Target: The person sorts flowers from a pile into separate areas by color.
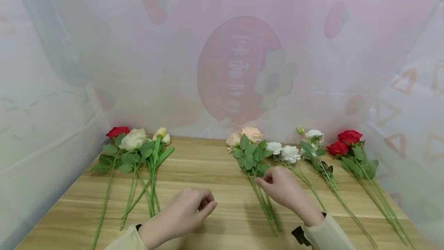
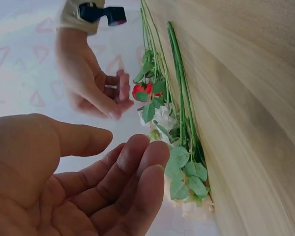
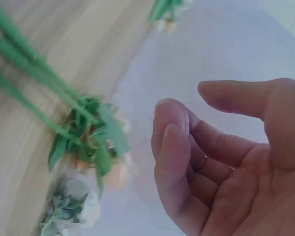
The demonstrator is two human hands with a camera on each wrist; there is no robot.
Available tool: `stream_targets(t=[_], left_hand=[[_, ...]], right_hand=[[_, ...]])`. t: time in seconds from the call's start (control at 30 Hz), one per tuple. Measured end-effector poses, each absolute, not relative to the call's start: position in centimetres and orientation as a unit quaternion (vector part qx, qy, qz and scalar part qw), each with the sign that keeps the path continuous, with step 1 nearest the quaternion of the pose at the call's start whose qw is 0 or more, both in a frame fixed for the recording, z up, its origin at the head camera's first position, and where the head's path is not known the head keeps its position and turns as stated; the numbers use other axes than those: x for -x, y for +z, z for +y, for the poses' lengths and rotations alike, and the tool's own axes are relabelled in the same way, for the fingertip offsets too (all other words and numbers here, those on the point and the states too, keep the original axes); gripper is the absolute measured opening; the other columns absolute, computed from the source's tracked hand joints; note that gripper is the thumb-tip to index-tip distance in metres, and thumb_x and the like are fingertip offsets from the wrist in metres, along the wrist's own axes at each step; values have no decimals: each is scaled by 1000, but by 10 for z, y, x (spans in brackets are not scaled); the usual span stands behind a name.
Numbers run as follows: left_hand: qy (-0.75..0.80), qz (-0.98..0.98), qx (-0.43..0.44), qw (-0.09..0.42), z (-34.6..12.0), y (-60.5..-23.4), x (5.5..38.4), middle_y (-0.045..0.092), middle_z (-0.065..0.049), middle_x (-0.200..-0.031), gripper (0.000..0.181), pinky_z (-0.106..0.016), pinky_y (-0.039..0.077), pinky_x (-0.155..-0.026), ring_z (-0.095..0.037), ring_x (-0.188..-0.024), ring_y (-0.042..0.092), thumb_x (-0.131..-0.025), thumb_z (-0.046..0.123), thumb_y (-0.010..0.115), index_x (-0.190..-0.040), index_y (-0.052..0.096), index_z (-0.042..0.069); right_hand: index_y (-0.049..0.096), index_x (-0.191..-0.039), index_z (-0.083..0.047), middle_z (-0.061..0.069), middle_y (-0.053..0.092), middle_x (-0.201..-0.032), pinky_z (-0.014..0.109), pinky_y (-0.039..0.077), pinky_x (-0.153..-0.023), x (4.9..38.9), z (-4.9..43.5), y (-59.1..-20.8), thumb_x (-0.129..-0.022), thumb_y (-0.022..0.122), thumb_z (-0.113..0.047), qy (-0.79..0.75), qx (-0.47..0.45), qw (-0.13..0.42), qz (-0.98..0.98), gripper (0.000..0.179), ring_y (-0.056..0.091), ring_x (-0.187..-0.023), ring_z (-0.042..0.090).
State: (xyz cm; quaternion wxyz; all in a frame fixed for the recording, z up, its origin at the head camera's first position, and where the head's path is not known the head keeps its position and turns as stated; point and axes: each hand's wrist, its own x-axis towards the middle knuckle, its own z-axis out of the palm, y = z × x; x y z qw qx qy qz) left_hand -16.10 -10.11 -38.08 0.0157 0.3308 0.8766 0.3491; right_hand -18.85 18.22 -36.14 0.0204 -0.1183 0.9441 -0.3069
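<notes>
My right hand (image 1: 282, 186) hovers over the stems of the peach roses (image 1: 252, 134), its fingers loosely curled with a gap to the thumb. Nothing is between those fingers in the right wrist view, where the peach roses' leaves (image 3: 108, 132) lie off to the left. My left hand (image 1: 185, 211) is held over the front middle of the table, fingers bent and thumb apart, with nothing in it. Just right of the peach roses lie white flowers (image 1: 290, 154) on thin stems. Left of my left hand are yellowish-white tulips (image 1: 161, 133) with long green stems.
At the left lie a cream flower (image 1: 133, 139) and a red rose (image 1: 118, 131). Further right are a white flower stem (image 1: 315, 135) and red roses (image 1: 349, 137). All rest on a wooden table (image 1: 204, 165), blooms towards the printed curtain (image 1: 173, 68) behind.
</notes>
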Motion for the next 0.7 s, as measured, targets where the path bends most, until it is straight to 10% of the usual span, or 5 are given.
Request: stream_targets(t=[0.7], left_hand=[[234, 956, -175, -24, -154, -399, 194, 56, 6, -67, 12, -29, 43, -48, -8, -53, 49, -93, 14, 67, -82, 67, 11]], right_hand=[[60, -66, -16, -8, 43, -52, 26, 34, -48, 165, 214, -375, -96, 65, -35, -299, 132, 7, 945, 36, 34, -46, 6]])
